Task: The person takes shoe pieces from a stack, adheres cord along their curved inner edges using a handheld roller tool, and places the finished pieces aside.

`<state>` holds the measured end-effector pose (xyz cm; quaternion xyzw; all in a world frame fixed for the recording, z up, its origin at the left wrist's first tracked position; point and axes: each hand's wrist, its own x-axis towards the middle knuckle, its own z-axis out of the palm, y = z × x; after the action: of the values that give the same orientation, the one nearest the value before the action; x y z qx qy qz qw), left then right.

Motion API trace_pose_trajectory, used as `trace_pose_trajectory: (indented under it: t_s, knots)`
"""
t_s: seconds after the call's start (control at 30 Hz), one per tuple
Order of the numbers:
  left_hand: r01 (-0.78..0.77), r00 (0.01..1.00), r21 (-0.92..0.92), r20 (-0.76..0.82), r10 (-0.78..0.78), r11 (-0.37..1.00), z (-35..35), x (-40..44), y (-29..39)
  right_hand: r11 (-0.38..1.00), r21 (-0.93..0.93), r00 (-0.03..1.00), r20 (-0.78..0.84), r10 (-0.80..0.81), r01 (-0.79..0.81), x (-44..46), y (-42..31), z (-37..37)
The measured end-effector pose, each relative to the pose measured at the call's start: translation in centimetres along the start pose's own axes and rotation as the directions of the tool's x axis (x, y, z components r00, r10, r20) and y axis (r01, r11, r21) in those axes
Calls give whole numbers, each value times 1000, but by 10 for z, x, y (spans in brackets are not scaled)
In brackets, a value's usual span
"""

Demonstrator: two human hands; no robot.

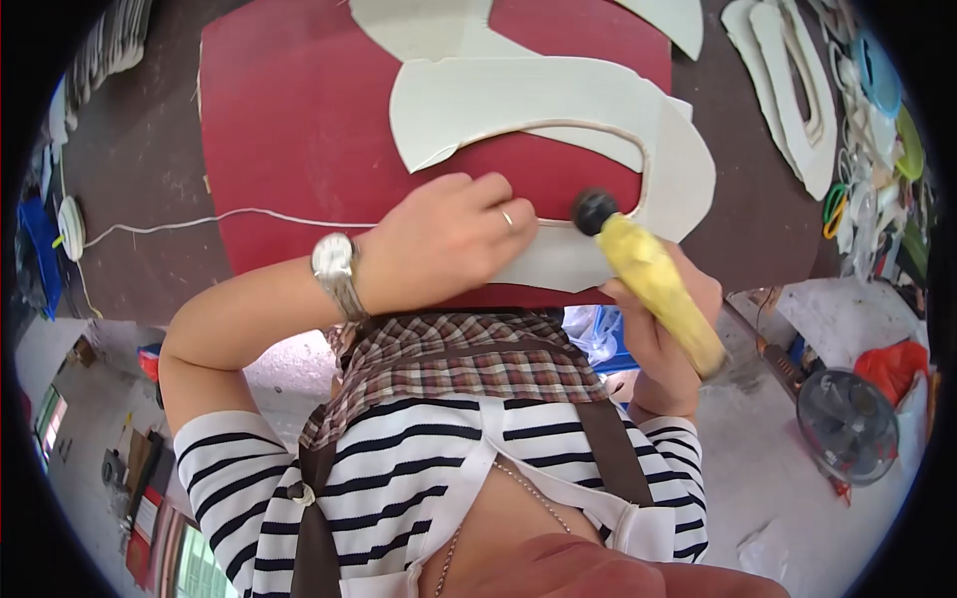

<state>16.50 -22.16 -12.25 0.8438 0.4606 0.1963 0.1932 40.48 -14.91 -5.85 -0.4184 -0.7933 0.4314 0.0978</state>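
Note:
My right hand (678, 299) is wrapped round a hammer (653, 279) with a yellow-wrapped handle and a round black head. The hammer is slightly blurred, its head over the inner edge of a curved white shoe-upper-like piece (558, 257). On the near arm of that piece, my left hand (459, 234) is closed, with a ring and a wristwatch. A thin white cord (284, 217) runs under it from the left and appears again along the piece's inner edge. Its fingertips are partly hidden.
Beneath the work lies a red board (289, 120) on a brown table (130, 199). More white pieces (429, 25) lie at the back, others (788, 100) at the far right. A cord spool (70, 229) sits left; scissors (834, 209) and a fan (847, 427) are right.

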Motion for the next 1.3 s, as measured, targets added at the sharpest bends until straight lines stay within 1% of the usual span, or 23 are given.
trace_pose_trajectory:
  t_s: [0.03,0.13,0.17,0.27,0.3,0.4,0.43,0.53,0.63,0.67,0.7,0.73,0.77,0.8,0.83,0.87,0.93,0.97,1.13,1.17,1.2,1.23,1.3]
  knots:
    - [-20,1000,99,24,18,995,0,-3,6,998,61,999,-41,30,-27,0,-3,2]
    - [7,997,-174,-71,-19,985,0,-13,-10,970,-194,983,139,-120,146,10,-3,9]
    - [9,998,-107,-57,-15,994,-3,-15,-11,984,-108,986,103,-128,140,13,-5,8]
    - [13,1000,49,8,-14,999,-6,-21,-3,984,8,983,-47,-176,176,12,-14,16]
    - [11,999,70,-32,-9,997,-5,-24,-1,982,-59,984,28,-177,178,12,-14,20]
    - [100,985,-171,-122,-122,980,-6,-39,-19,972,-137,977,129,-172,189,22,-21,19]
    - [69,988,-124,-129,-85,990,-7,-44,-23,986,-48,985,76,-158,161,23,-23,21]
    - [30,985,42,-173,-22,999,-6,-49,-13,967,-57,965,105,-240,247,26,-29,28]
    - [11,992,73,-128,-2,997,-6,-52,-13,961,-113,964,117,-240,253,30,-31,31]
    - [17,991,8,-133,-16,1000,-8,-54,-18,958,-132,963,125,-239,254,31,-31,32]
    - [24,990,-57,-138,-32,998,-11,-58,-28,943,-119,950,70,-303,310,31,-32,37]
    - [32,989,-125,-139,-49,992,-13,-61,-35,937,-160,946,153,-287,310,34,-32,37]
    - [-31,989,-55,-145,22,998,-15,-62,-37,930,-200,937,227,-264,310,36,-33,38]
    - [-22,993,2,-116,22,1000,-17,-64,-33,921,-239,928,290,-235,308,38,-35,40]
    - [-14,995,64,-97,20,998,-17,-65,-26,938,-250,952,247,-179,242,41,-49,39]
    - [-1,997,121,-78,10,993,-17,-67,-22,939,-214,954,196,-228,269,41,-51,43]
    - [1,991,13,-131,0,1000,-18,-71,-34,935,-138,944,95,-316,327,42,-51,50]
    - [6,984,-24,-175,-10,1000,-19,-75,-41,921,-203,935,199,-293,332,45,-54,53]
    - [83,963,-92,-247,-103,992,-19,-81,-39,952,-85,937,220,-271,295,54,-54,52]
    - [136,952,-167,-253,-175,977,-21,-82,-42,933,-117,916,264,-302,341,56,-57,55]
    - [148,948,-171,-255,-189,974,-23,-83,-41,910,-146,893,306,-331,388,57,-58,57]
    - [154,948,-177,-251,-195,972,-24,-82,-40,876,-269,888,349,-299,401,53,-53,57]
    - [177,942,-157,-259,-213,972,-24,-78,-39,968,-133,969,154,-192,213,38,-24,40]
